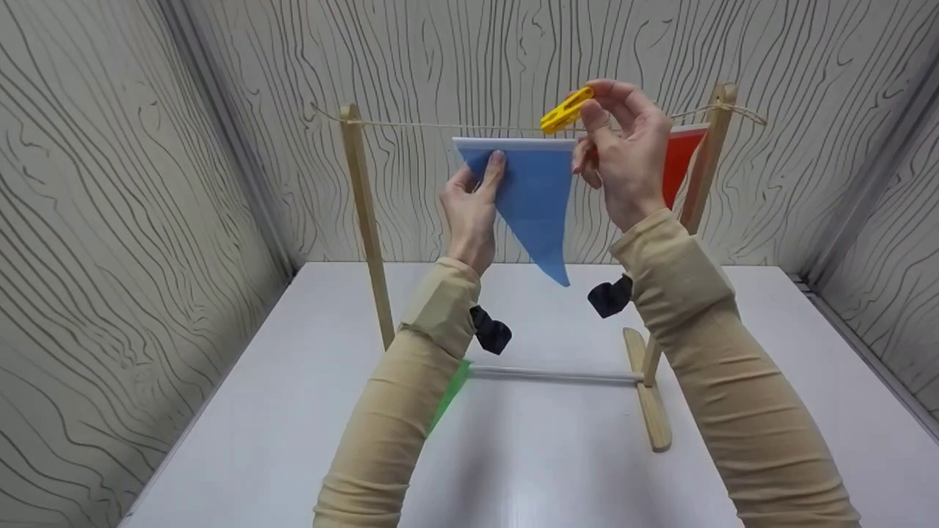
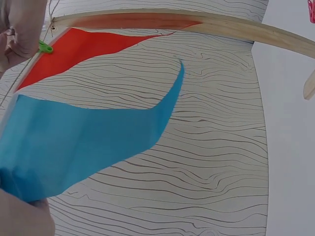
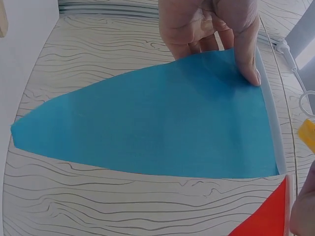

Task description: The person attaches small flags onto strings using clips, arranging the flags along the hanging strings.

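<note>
A blue triangular pennant with a white top edge hangs point down just below the string. My left hand pinches it near its top left, thumb in front and fingers behind. My right hand pinches a yellow clothespin between thumb and fingertips, above the pennant's top right corner and close to the string. In the right wrist view only part of the yellow clothespin shows. A red pennant hangs on the string to the right, with a green clothespin at its top edge.
Two wooden posts, left and right, hold the string. A white rod runs low to a wooden foot. A green piece lies partly behind my left sleeve. A pink item shows on the white table.
</note>
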A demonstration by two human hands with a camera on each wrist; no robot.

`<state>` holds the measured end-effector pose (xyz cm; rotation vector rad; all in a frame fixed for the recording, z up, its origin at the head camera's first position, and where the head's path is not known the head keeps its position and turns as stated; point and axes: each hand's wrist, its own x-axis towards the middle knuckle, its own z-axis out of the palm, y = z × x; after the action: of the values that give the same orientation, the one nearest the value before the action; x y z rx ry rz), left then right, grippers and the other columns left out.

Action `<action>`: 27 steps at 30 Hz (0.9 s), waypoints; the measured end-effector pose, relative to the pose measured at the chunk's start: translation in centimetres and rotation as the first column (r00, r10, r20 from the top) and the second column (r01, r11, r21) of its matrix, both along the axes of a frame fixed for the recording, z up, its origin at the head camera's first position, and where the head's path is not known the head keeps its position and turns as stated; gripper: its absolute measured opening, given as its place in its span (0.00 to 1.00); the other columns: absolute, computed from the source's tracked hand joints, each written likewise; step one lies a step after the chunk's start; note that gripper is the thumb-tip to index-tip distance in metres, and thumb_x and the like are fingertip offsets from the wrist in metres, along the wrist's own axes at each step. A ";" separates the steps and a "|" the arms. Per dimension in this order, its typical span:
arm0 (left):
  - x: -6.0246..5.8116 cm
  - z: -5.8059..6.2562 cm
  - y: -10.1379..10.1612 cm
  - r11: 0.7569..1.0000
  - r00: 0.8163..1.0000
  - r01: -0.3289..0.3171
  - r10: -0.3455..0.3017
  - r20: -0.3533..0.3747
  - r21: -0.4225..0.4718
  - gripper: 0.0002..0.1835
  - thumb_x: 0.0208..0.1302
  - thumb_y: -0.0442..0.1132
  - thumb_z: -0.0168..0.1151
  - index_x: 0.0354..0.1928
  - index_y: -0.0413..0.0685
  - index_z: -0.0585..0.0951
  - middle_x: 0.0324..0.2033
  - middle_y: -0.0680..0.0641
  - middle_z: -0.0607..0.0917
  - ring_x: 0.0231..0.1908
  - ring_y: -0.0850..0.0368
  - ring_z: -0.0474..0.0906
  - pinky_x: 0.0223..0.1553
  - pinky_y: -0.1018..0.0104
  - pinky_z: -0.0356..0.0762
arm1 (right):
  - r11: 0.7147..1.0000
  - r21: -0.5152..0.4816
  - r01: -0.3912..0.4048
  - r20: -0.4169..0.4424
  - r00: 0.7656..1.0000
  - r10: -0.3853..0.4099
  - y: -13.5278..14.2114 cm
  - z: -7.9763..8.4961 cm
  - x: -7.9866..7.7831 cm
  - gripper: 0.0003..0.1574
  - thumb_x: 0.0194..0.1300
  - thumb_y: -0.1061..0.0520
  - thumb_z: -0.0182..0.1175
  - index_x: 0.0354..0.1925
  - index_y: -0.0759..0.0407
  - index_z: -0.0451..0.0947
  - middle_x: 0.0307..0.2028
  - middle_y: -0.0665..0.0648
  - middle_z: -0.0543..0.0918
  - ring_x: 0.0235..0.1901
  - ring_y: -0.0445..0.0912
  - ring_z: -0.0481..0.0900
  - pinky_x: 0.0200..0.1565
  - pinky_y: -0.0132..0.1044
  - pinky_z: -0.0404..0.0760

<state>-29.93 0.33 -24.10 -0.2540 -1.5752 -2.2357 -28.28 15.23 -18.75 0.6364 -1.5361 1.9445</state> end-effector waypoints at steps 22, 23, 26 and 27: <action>-0.1 0.3 -0.5 1.000 1.000 -0.015 0.015 -0.008 -0.021 0.19 0.72 0.42 0.62 0.58 0.39 0.81 0.57 0.40 0.82 0.63 0.48 0.79 0.67 0.57 0.75 | 0.996 0.083 0.044 0.087 0.995 -0.051 -1.4 1.7 -0.5 0.09 0.66 0.64 0.65 0.46 0.62 0.80 0.39 0.54 0.85 0.10 0.41 0.67 0.13 0.25 0.68; -0.1 0.3 -0.5 0.999 1.000 -0.017 0.017 -0.010 -0.027 0.19 0.72 0.43 0.62 0.58 0.39 0.81 0.57 0.40 0.82 0.63 0.49 0.79 0.67 0.57 0.76 | 0.993 0.101 0.055 0.082 0.995 -0.063 -1.4 1.8 -0.5 0.09 0.66 0.64 0.65 0.45 0.62 0.80 0.39 0.53 0.85 0.10 0.41 0.67 0.13 0.25 0.68; 0.0 0.4 -0.5 0.999 1.000 -0.013 0.013 -0.008 -0.046 0.19 0.72 0.43 0.61 0.59 0.40 0.80 0.58 0.40 0.82 0.63 0.48 0.79 0.67 0.56 0.76 | 0.980 0.173 0.100 0.056 0.992 -0.111 -1.5 1.8 -0.6 0.10 0.67 0.62 0.64 0.47 0.62 0.80 0.38 0.51 0.85 0.10 0.40 0.67 0.14 0.25 0.67; 0.0 0.4 -0.5 0.999 1.000 -0.012 0.012 -0.004 -0.052 0.19 0.72 0.43 0.61 0.60 0.40 0.80 0.58 0.40 0.82 0.64 0.48 0.78 0.68 0.56 0.75 | 0.976 0.190 0.110 0.048 0.991 -0.121 -1.6 1.8 -0.6 0.10 0.68 0.62 0.64 0.47 0.63 0.80 0.38 0.50 0.85 0.11 0.40 0.67 0.14 0.25 0.67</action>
<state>-29.89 -0.16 -23.70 -0.2626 -1.6304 -2.1857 -28.90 13.62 -16.95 0.5571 -1.7671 1.7607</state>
